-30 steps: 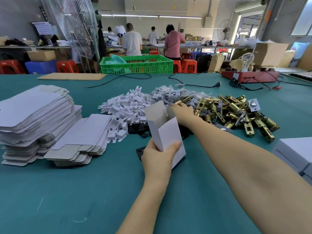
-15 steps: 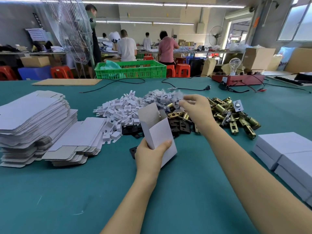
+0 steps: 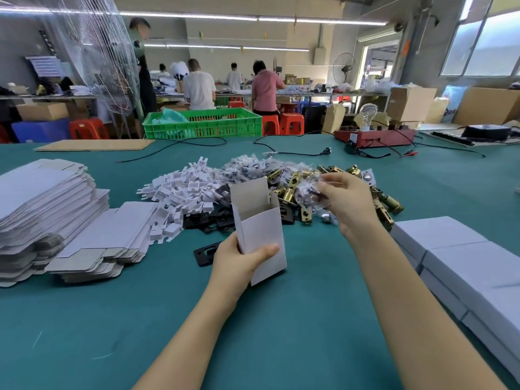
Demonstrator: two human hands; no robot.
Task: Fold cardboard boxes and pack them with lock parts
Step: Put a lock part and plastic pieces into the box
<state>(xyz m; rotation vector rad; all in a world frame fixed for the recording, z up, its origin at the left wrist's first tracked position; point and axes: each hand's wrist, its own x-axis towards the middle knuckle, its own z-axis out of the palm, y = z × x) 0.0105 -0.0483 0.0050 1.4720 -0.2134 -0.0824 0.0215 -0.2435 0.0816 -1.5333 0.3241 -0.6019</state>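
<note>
The left hand (image 3: 239, 260) is gripping the open box (image 3: 260, 229) upright above the table (image 3: 309, 319); the right hand (image 3: 344, 198), having left the parts pile (image 3: 295, 181), is now pinching a clear packet (image 3: 311, 190), ready for packing.

The small clear bag (image 3: 312, 190) in the right hand (image 3: 347, 202) is blurry. The white boxes (image 3: 461, 260) near the right get cut off by the edge. The left hand (image 3: 239, 261) hides the box (image 3: 260, 229) bottom.
</note>
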